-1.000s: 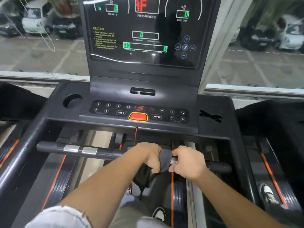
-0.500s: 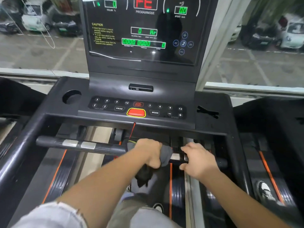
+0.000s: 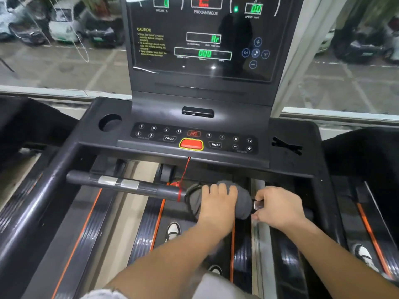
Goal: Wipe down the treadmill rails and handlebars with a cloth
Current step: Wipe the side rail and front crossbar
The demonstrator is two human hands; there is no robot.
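Observation:
A black handlebar (image 3: 129,185) with silver pulse plates runs across the treadmill below the console. My left hand (image 3: 218,205) presses a dark grey cloth (image 3: 244,201) wrapped around the bar's middle. Just to its right, my right hand (image 3: 278,209) grips the bar beside a silver plate (image 3: 258,205). The glossy left side rail (image 3: 32,212) slopes toward me. The bar's right end is hidden by my right hand.
The console (image 3: 194,139) carries buttons, a red stop key (image 3: 191,144) and a lit display (image 3: 205,37). A red safety cord (image 3: 183,175) hangs to the bar. A cup holder (image 3: 109,122) sits left. A white shoe (image 3: 173,230) shows on the belt below.
My left hand now lies over the cloth with fingers on top, and the cloth spreads wider along the bar. My right hand has shifted a little right. The camera has tilted slightly down.

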